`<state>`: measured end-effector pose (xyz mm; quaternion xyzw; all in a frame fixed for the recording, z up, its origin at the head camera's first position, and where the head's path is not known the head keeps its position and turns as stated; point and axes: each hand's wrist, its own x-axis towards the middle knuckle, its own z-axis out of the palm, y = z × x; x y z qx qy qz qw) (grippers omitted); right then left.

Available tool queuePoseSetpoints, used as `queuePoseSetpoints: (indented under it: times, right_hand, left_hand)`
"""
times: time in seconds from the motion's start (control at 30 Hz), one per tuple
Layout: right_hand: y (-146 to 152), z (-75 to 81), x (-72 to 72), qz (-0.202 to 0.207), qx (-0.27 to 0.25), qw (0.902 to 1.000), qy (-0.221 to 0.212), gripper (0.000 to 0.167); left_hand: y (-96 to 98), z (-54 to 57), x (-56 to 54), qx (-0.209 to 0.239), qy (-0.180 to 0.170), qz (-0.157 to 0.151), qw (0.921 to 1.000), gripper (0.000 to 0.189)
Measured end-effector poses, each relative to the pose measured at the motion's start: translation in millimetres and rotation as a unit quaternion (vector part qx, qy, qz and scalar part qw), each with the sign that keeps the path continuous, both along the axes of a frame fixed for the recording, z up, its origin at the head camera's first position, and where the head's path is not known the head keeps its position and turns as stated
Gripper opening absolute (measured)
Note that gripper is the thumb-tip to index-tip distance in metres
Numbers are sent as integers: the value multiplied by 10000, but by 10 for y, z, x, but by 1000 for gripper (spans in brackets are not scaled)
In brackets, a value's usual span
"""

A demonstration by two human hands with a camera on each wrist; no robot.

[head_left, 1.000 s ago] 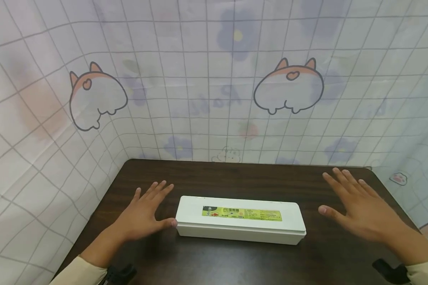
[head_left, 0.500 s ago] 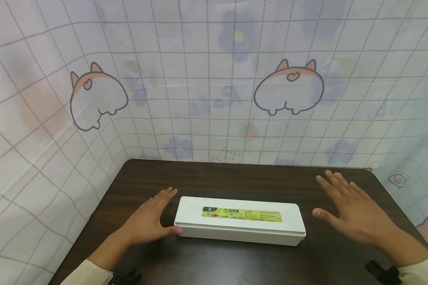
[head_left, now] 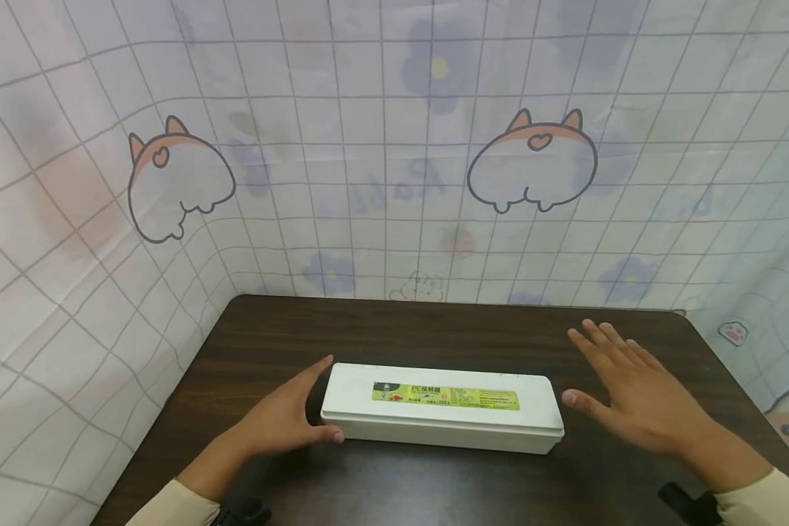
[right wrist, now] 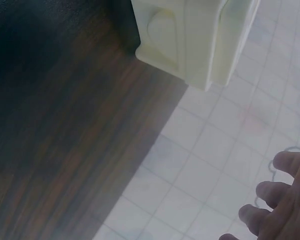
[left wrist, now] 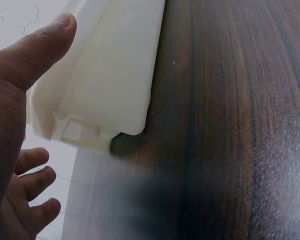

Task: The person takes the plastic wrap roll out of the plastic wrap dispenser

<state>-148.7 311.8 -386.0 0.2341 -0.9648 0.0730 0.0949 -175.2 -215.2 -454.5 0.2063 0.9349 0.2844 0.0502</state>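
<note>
On the dark wooden table lies a long white cling film box [head_left: 442,432], lid down, with a yellow-green label [head_left: 446,395] on top. My left hand [head_left: 279,418] is at its left end, thumb in front of the near corner and fingers toward the far corner. The left wrist view has the thumb over the pale box [left wrist: 112,70], the other fingers spread apart and loosely bent past its end. My right hand [head_left: 651,405] hovers to the right of the box, fingers straight and spread, a gap between thumb and box. Both hands hold nothing.
The table [head_left: 394,332] has rounded far corners. Behind it and at both sides hangs a white gridded cloth [head_left: 368,146] printed with cartoon animals and flowers. A black strap [head_left: 690,504] shows at the right wrist.
My left hand has moved right until its thumb and fingers reach around the box's left end. The right hand has come left, nearer to the box. The box stays put.
</note>
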Motion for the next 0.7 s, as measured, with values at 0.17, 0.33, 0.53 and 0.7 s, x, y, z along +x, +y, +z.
queuePoseSetpoints:
  times: [0.17,0.33,0.53,0.7]
  right_hand:
    - [-19,-18,-5,3,-35,10000,0,90]
    - [-43,-39,-6,18,-105,9999,46,90]
    - [-83,-31,-11,-22,-84,10000,-4,89]
    - [-123,-26,-14,-21,-129,9999,-11,89]
  left_hand:
    - [31,-56,-12,171,-148,-18,9997,126]
    - [50,-92,-20,290,-294,127,9991,129]
    - [81,-132,-45,366,-343,217,9985,130]
    - [99,-150,-67,379,-414,293,9980,129]
